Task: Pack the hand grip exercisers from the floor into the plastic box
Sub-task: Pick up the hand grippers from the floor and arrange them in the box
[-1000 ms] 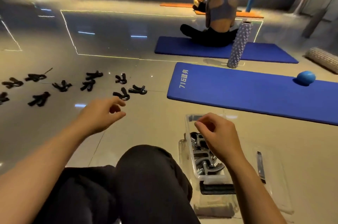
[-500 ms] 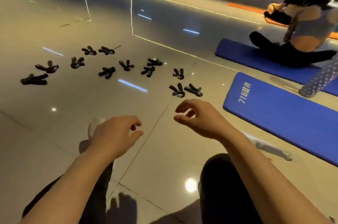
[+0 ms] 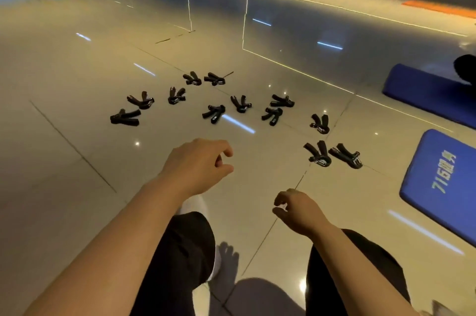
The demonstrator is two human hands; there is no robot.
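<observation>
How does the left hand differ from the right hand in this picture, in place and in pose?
The left hand reaches further forward over the floor, nearer the hand grip exercisers; the right hand hangs lower in the view, closer to the knee. The left hand's thumb and curled fingers point right, while the right hand's point left. Both hold nothing, fingers loosely curled.

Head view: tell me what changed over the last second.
The view swung left, away from the plastic box, now out of frame. The right hand left the box and hangs empty above the floor; the left hand reaches toward the hand grip exercisers. Neither hand took hold of anything. The exercisers lie as before, beside the blue mat.
</observation>
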